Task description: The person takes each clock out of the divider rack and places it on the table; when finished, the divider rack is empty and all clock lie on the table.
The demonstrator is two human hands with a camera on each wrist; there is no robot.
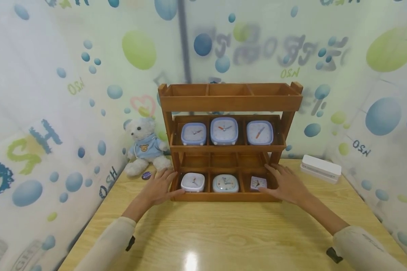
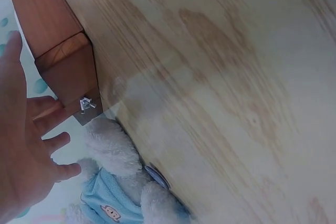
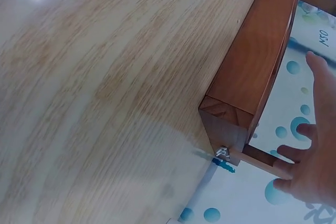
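Note:
A brown wooden three-tier shelf (image 1: 230, 104) stands on the table, its tiers split into compartments. My left hand (image 1: 157, 187) is at the left end of the bottom tier, thumb towards the front edge and fingers spread along the side. At the right end is my right hand (image 1: 286, 184), likewise with spread fingers, its thumb near a small square clock (image 1: 259, 183). Beside that sit an oval clock (image 1: 225, 183) and a white clock (image 1: 193, 182). The middle tier holds a left clock (image 1: 193, 133), a centre clock (image 1: 224, 131) and a right clock (image 1: 259, 132). Neither wrist view shows firm contact clearly.
Left of the shelf sits a white teddy bear (image 1: 144, 145) in a blue top, with a dark round badge (image 1: 146, 175) by it. A white box-like object (image 1: 320, 168) lies on the right of the wooden table (image 1: 224, 229). Patterned fabric walls (image 1: 139, 49) surround the table.

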